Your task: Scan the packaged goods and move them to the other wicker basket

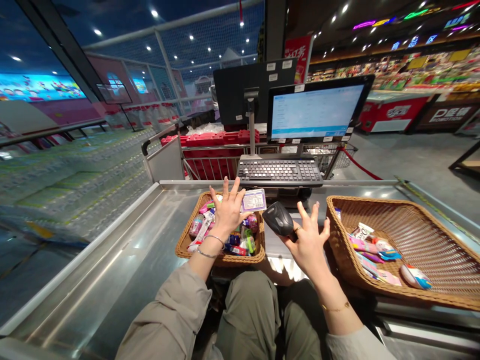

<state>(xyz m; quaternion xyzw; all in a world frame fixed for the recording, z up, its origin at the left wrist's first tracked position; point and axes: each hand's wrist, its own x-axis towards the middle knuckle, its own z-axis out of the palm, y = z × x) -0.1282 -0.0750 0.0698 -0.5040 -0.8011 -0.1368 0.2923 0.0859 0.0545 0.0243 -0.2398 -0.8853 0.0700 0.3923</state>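
My left hand (pixel 226 214) is over the left wicker basket (pixel 183 243), its thumb and index finger pinching a small flat purple-and-white package (pixel 253 200). A barcode shows on the side of the package facing me; the other fingers are spread. Small colourful packaged goods (pixel 245 239) fill the basket beneath. In my right hand (pixel 309 240) is a black barcode scanner (pixel 278 218), its head angled left towards the package. The grip on its handle is partly hidden, and several fingers stick out. The right wicker basket (pixel 442 245) contains several packaged items (pixel 371 250).
A keyboard (pixel 279 169) and a lit monitor (pixel 315 114) stand behind the hands, with a second dark screen (pixel 255 92) facing away. The metal counter (pixel 142 250) has a raised edge. Beyond it are a cart (pixel 165 155) and a red freezer (pixel 393 112).
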